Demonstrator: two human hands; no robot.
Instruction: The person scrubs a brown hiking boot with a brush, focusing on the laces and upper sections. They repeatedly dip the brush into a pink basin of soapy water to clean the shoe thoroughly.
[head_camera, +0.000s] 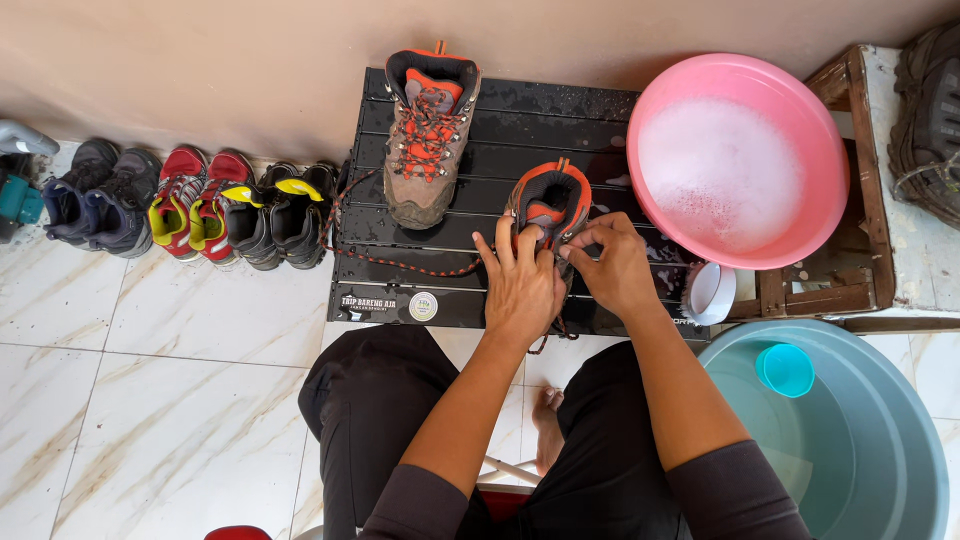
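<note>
Hiking boot (556, 200), brown with an orange collar and tongue, stands upright on the wet black slatted table (560, 105), toe toward the person, just beside the pink basin (822, 150) of soapy water. Both hands are on its front. The left hand (518, 285) lies over the laced instep, fingers spread and curled down around the upper. The right hand (615, 268) pinches at the lace area near the tongue with thumb and forefinger; what exactly sits between those fingertips is hidden, though it is probably the lace.

Judging by its build, the boot should feel fairly heavy and stiff in the sole and heel, softer at the padded collar and tongue. Water beads on the table, so the boot is likely damp and a little slick on its rubber parts. The firmest hold would be around the instep or at the heel counter; the collar would give under pressure. The lace is thin, limp and easy to lose between wet fingers.

A second boot (428, 135) of the same kind stands further back on the table, its orange-flecked lace (400, 264) trailing loose across the slats. A small white cup (712, 292) lies at the table's edge, and a grey-blue tub (850, 440) holding a teal scoop (784, 368) sits on the marble-tiled floor (150, 400). A row of trainers (190, 205) lines the wall.
</note>
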